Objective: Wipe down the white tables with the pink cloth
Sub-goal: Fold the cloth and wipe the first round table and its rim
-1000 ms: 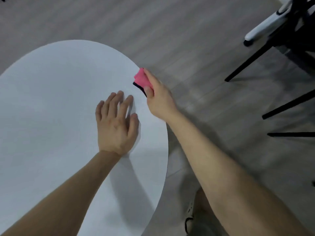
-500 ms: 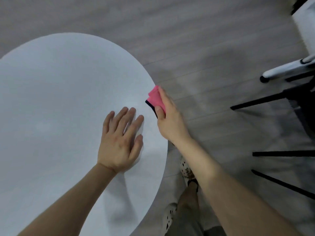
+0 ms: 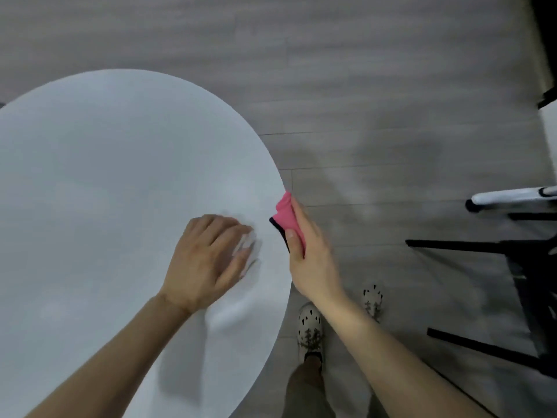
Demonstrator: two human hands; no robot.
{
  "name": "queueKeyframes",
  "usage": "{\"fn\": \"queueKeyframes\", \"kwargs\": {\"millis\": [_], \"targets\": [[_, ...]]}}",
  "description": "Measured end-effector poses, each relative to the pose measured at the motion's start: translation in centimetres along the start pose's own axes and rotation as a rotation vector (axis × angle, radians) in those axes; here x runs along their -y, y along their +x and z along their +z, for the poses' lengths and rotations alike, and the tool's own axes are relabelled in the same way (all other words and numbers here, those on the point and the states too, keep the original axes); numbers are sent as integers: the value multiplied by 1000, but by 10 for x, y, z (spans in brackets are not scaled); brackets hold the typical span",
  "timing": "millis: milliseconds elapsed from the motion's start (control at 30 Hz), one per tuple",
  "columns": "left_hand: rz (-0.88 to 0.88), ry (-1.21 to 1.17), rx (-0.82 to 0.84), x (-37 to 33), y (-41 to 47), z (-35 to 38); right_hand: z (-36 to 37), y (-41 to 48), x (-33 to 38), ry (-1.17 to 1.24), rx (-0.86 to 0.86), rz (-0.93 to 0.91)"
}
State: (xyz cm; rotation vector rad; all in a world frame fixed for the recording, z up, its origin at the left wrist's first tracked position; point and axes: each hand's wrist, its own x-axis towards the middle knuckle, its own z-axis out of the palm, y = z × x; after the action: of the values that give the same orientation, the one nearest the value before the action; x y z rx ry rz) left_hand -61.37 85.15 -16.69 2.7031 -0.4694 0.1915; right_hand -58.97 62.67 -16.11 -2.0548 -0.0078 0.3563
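Grips pink cloth (image 3: 287, 217) in right hand (image 3: 313, 263), folded and pinched between thumb on the near face and fingers extended along the far face. Holds the cloth against the right rim of the round white table (image 3: 105, 176), at the edge rather than on the top surface, with a dark strip showing along the cloth's table-side edge. Rests left hand (image 3: 205, 260) palm down on the tabletop, just beside the cloth but apart from it, fingers bent at the knuckles with tips toward the surface. Holds nothing in that hand; too blurred at the fingertips to judge exact finger spread. Stands at the table's right side on grey plank floor (image 3: 361, 86), with two pale patterned shoes (image 3: 310, 325) visible beside the right forearm. Shows black chair legs (image 3: 467, 245) and a white bar (image 3: 512, 197) at the right of the view, well apart from the table.
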Motion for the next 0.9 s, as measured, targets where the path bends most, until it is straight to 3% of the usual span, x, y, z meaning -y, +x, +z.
{"fn": "queueKeyframes", "kwargs": {"millis": [67,233,333,400,600,900], "targets": [[-156,-14,-110,-1,33,1,1,30,10,15,28,4],[-554,112,-290,25,109,8,20,208,68,-55,220,-111],[-771,229,-240,60,150,9,33,242,82,-57,286,-176],[-864,256,-171,73,166,14,27,219,68,3,238,-190],[-926,347,-184,79,170,25,-7,102,15,157,185,-172],[-936,391,-179,80,168,28,62,325,100,156,541,-312]]}}
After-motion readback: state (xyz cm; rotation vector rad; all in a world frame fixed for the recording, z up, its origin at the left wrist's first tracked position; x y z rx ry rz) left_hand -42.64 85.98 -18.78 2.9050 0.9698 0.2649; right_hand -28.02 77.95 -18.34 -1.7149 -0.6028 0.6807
